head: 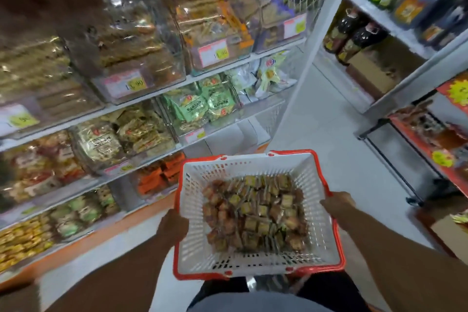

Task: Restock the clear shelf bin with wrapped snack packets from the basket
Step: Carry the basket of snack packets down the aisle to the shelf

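Note:
A white plastic basket (195, 185) with red handles folded along its rim hangs in front of me at waist height. Its bottom is covered with small wrapped snack packets (255, 213) in brown, yellow and red. My left hand (173, 228) grips the basket's left rim. My right hand (338, 204) grips the right rim. To the left stands a white shelf unit with rows of clear bins (141, 68) of wrapped snacks, each with a price label. I cannot tell which bin matches the packets.
Lower shelves hold green packets (202, 106), orange packs (162, 175) and yellow snacks (22, 238). A second white shelf unit (395, 30) with dark bottles and green cartons stands at the right. A red-trimmed rack (430, 144) sits beyond the grey floor aisle.

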Motion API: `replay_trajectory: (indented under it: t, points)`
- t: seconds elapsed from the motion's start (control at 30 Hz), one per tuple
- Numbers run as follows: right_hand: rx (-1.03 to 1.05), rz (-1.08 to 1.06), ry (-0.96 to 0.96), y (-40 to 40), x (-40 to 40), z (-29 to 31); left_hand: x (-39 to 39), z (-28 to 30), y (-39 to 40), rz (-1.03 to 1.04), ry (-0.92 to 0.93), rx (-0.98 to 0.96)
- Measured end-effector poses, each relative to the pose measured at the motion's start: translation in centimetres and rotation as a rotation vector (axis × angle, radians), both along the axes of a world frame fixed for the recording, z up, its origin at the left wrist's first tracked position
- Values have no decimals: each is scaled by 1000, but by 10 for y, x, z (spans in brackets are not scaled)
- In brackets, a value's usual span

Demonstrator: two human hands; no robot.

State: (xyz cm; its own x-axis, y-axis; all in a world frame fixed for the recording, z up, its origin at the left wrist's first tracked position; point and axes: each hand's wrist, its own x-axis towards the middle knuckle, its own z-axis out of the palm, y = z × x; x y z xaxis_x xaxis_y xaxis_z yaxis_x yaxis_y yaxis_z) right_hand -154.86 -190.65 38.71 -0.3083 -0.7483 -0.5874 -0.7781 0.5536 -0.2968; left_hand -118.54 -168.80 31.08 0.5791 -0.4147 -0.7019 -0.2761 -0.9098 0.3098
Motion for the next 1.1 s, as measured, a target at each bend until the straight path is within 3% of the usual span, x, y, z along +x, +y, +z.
replay_trajectory:
  t: [0.3, 0.47, 0.7, 1.1]
  points:
    - [98, 299, -23, -74, 29, -40, -27, -22, 11, 271, 14, 34]
    - [146, 431, -31, -125, 40, -107, -53, -63, -4, 381, -25, 69]
    - [225, 488, 24, -171, 51, -245, -80, -183, -19, 435, -23, 140]
    - [317, 545, 87, -183, 71, -477, -77, -425, -25, 489, -13, 117]
